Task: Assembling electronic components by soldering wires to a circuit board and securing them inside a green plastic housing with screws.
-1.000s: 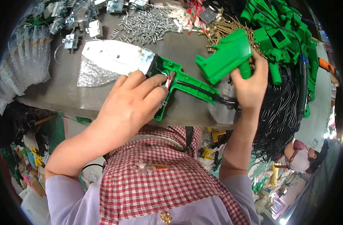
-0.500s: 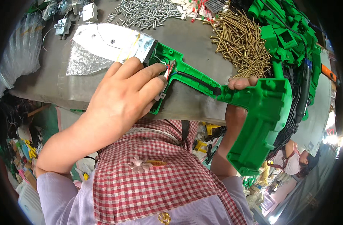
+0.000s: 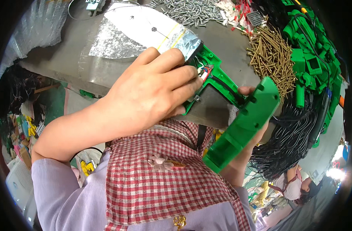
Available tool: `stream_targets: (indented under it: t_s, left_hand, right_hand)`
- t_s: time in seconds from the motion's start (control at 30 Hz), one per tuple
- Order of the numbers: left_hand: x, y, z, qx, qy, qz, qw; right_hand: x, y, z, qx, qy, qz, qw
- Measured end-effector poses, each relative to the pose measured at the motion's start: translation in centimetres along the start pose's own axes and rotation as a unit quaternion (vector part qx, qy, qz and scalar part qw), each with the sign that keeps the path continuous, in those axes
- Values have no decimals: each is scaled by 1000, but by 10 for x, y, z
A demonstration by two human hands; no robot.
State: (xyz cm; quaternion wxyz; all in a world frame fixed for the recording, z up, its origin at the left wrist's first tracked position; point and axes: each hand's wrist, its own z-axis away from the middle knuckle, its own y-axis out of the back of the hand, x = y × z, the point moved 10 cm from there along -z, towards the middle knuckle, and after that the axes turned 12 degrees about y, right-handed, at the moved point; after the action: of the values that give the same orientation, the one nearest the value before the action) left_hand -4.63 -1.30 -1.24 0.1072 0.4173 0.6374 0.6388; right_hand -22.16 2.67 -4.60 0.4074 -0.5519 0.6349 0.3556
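My left hand [image 3: 156, 86] is closed over the wide end of an open green tool housing [image 3: 221, 73], its fingertips at red and white wires [image 3: 206, 72]. A black cord runs along the housing's handle. From the wide end a flat white plate with holes [image 3: 145, 24] sticks out over the table. My right hand [image 3: 246, 91] grips a matching green housing shell [image 3: 243, 125], tilted edge-on beside the handle's end. That shell hides most of the right hand; a few fingers show above it.
Silver screws [image 3: 191, 13] lie at the back, with long brass-coloured screws [image 3: 272, 57] to their right. Green housing parts [image 3: 310, 61] and bundled black cables [image 3: 285, 131] crowd the right side. Bubble wrap [image 3: 37, 32] hangs at the left table edge. Another person [image 3: 293, 183] sits far right.
The green shell in my right hand has turned from showing its hollow inside to edge-on and come nearer the housing. The whole scene has shifted right in view. My left hand stays on the housing.
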Motion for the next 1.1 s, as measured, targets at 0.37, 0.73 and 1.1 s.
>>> stream_targets:
  t_s: [0.37, 0.73, 1.1]
  left_hand:
    - [2, -8, 7, 2, -48, 33, 998]
    - [-17, -7, 9, 2, 33, 197, 980]
    - [-40, -24, 19, -12, 79, 292, 953]
  right_hand:
    - [14, 5, -1, -41, -74, 255, 963]
    - [6, -16, -16, -84, -39, 289, 953]
    - [-1, -48, -31, -202, 12, 420, 885]
